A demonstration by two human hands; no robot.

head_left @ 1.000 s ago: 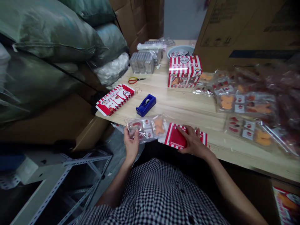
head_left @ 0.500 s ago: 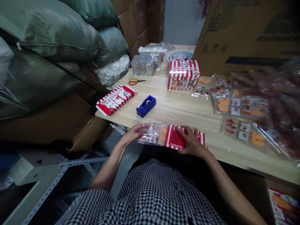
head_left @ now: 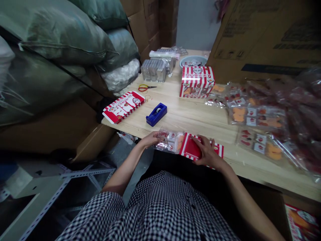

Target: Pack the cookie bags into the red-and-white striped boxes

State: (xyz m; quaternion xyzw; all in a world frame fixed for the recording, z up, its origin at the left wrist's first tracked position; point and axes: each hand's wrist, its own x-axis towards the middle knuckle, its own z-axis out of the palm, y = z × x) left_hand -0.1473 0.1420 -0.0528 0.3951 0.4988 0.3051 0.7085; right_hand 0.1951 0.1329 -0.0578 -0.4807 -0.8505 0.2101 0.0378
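At the table's front edge, my left hand [head_left: 151, 139] pinches the left end of a clear plastic packet [head_left: 170, 142] with small printed pieces and an orange piece inside. The packet's right end goes into or under the open end of a flattened red-and-white striped cardboard box [head_left: 191, 147]; I cannot tell which. My right hand [head_left: 209, 153] grips that box from above, fingers over its far side and thumb at the near edge. Just beyond the packet stands a blue tape dispenser [head_left: 156, 114].
Flat striped boxes [head_left: 124, 106] and scissors [head_left: 143, 87] lie at the left. A folded-up striped box [head_left: 197, 82] stands at the back, before a bowl [head_left: 184, 63]. Clear trays [head_left: 153, 70] are stacked behind. Filled packets [head_left: 260, 144] crowd the right; large sacks [head_left: 62, 43] rise at the left.
Both hands, the packet and the striped box have shifted slightly to the right. More of the packet's left part lies under my left fingers. The other things stay put.
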